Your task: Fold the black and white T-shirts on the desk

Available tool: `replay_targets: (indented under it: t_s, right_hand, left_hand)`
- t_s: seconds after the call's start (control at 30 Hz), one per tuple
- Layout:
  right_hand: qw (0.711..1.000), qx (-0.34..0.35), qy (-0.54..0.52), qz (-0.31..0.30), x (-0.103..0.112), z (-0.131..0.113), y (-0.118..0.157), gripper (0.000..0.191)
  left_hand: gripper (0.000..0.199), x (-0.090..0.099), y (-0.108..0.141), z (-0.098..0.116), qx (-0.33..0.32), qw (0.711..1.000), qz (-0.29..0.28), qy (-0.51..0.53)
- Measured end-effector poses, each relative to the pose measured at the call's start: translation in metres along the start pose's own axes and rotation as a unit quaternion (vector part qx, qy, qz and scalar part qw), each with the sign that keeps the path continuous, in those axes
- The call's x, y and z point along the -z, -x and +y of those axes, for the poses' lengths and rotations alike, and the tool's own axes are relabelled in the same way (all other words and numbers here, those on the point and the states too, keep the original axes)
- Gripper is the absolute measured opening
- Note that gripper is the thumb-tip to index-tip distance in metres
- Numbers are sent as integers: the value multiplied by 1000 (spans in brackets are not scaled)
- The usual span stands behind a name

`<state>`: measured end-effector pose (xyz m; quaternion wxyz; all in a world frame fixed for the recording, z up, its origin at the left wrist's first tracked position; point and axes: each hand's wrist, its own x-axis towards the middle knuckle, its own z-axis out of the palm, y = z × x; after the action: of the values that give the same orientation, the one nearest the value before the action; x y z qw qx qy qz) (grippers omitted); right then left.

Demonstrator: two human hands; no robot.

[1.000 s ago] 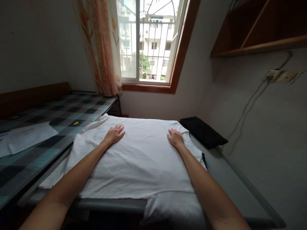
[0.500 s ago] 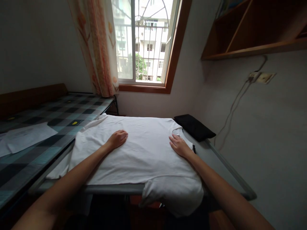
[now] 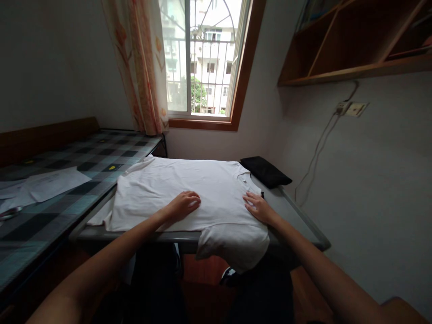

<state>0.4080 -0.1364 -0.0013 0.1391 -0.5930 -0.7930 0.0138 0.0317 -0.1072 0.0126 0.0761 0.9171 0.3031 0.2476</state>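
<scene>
A white T-shirt [image 3: 189, 180] lies spread over the grey table [image 3: 297, 211], its neckline towards the right. One sleeve hangs over the table's near edge. My left hand [image 3: 185, 205] rests on the middle of the shirt, palm down, with fingers loosely bent and nothing held. Lying flat on the fabric near the collar and shoulder is my right hand [image 3: 259, 207], fingers apart. Its palm side is hidden.
A black flat cloth item [image 3: 265, 171] lies at the table's back right corner. On the left stands a bed with a checked cover [image 3: 87, 148] and several paper sheets [image 3: 54, 184]. A wooden shelf [image 3: 351, 49] hangs on the right wall, above a socket [image 3: 356, 109] with cables.
My left hand has moved right and nearer across the shirt. My right hand has slid from the collar towards the near shoulder. The camera view has shifted slightly, showing more floor.
</scene>
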Motion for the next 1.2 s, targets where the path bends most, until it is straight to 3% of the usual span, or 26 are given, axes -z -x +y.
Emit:
replay_targets:
  t_s: [0.23,0.5,0.7,0.83,1.2]
  right_hand:
    - [999,21,-41,14,7,1,35,40]
    - [995,24,-93,17,10,1,65,40]
    - [992,64,-106,14,14,-1,82,35]
    - [988,94,-123,24,13,-1,95,35]
    - [987,144,-73,3,21,-13,125,59]
  left_hand:
    - [19,2,10,39,-52,997,-46,26]
    - [30,12,24,71,-64,991,-89,72]
    - [38,12,33,78,-76,988,-112,78]
    - [34,13,37,84,-73,986,-122,92]
    - [45,10,50,91,-92,986,-138,31]
